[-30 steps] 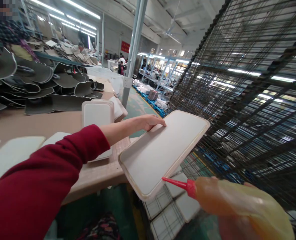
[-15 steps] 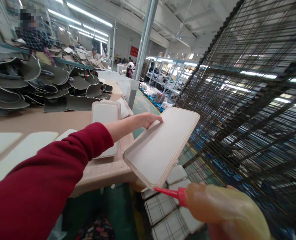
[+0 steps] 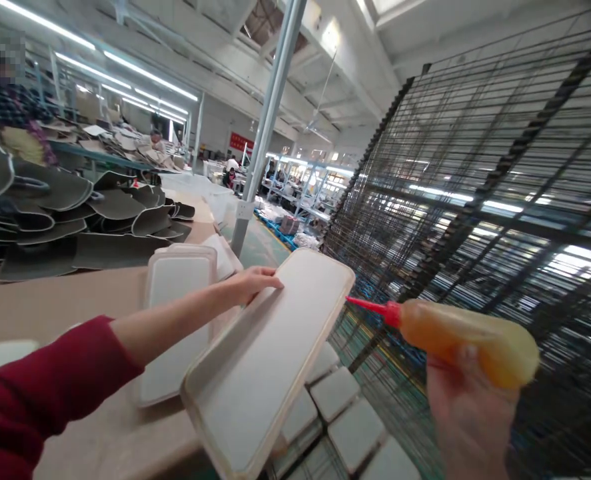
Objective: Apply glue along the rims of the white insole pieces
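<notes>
My left hand (image 3: pixel 258 283) grips the far left edge of a white rectangular panel (image 3: pixel 280 347) with rounded corners and a beige rim. The panel is tilted up in the air, beyond the table's corner. Wrapped around a squeeze bottle (image 3: pixel 455 330) of amber liquid, my right hand (image 3: pixel 470 400) holds it on its side. Its red nozzle (image 3: pixel 368 305) points left, with the tip at the panel's right rim. Whether liquid is coming out is too small to tell.
Similar white panels (image 3: pixel 180 280) lie stacked on the brown table (image 3: pixel 105 293). Grey curved sheets (image 3: pixel 50 227) are heaped at the left. A tall wire rack (image 3: pixel 475 187) leans over the right side, with panels (image 3: pixel 355 427) on its lower mesh. A metal post (image 3: pixel 270 113) stands ahead; a person (image 3: pixel 5 100) is far left.
The bottle's nozzle has travelled from the panel's near corner up along its right rim. The view has shifted, so the panel and my left hand appear lower and further left.
</notes>
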Action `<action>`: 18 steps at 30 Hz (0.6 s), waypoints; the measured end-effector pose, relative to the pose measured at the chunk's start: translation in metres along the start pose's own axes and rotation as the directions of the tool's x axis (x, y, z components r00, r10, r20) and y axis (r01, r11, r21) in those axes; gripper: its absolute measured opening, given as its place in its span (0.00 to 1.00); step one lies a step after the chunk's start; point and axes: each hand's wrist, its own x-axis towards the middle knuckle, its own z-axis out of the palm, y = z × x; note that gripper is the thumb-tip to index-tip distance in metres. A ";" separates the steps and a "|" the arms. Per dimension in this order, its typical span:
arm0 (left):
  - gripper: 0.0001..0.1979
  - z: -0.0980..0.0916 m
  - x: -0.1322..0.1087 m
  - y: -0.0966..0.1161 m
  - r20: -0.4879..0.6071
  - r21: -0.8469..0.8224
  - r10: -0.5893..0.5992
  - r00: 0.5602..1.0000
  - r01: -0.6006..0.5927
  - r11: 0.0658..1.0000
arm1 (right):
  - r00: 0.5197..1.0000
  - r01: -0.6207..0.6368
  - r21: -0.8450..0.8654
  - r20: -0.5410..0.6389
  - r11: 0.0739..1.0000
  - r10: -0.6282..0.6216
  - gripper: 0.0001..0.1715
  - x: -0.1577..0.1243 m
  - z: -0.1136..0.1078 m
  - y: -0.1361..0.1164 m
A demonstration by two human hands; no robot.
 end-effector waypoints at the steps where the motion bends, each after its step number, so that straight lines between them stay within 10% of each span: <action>1: 0.22 -0.002 -0.003 0.002 0.015 -0.005 0.005 1.000 -0.005 1.000 | 1.000 0.020 0.001 0.006 1.000 -0.020 0.30 0.004 0.006 0.005; 18: 0.22 -0.045 0.011 0.007 0.002 -0.057 0.010 1.000 -0.010 0.998 | 0.985 -0.170 -0.121 0.024 0.978 0.174 0.35 -0.035 0.005 0.047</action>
